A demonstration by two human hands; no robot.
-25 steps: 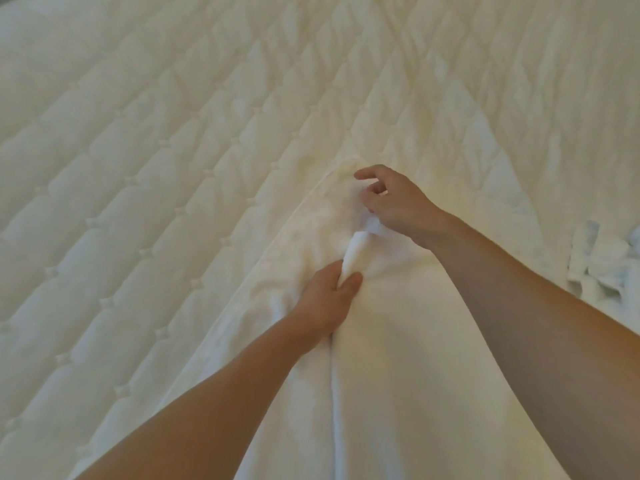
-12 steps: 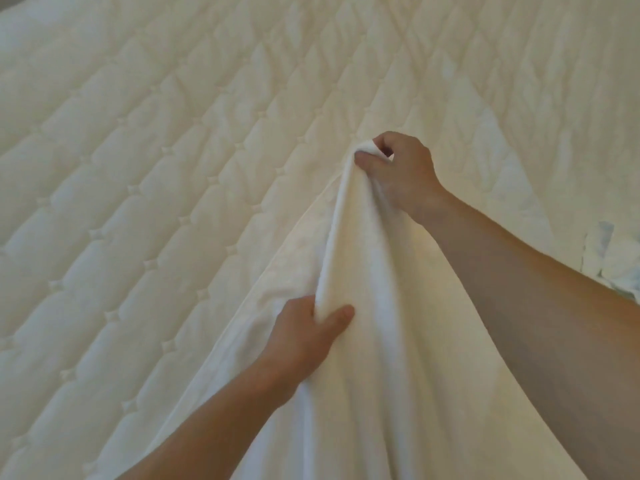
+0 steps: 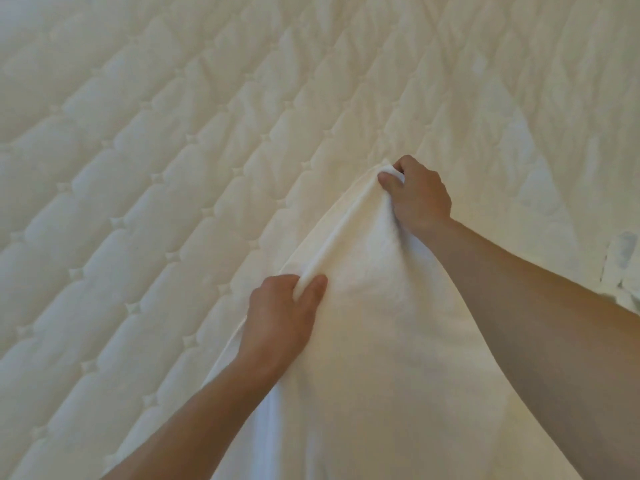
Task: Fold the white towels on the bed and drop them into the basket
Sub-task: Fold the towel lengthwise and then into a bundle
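Both hands grip one towel (image 3: 381, 341) edge over the bed (image 3: 138, 168).

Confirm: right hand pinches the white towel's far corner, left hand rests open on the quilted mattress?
Wrong on the left hand: the head view shows it gripping the white towel by its edge, not resting open. The right hand does pinch the far corner.

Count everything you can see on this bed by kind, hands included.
Bare hands: 2 (left hand, right hand), both gripping the towel
Large white cloth towel: 1
Crumpled white fabric at right edge: 1, kind unclear
Quilted cream bed cover: 1
Total: 5
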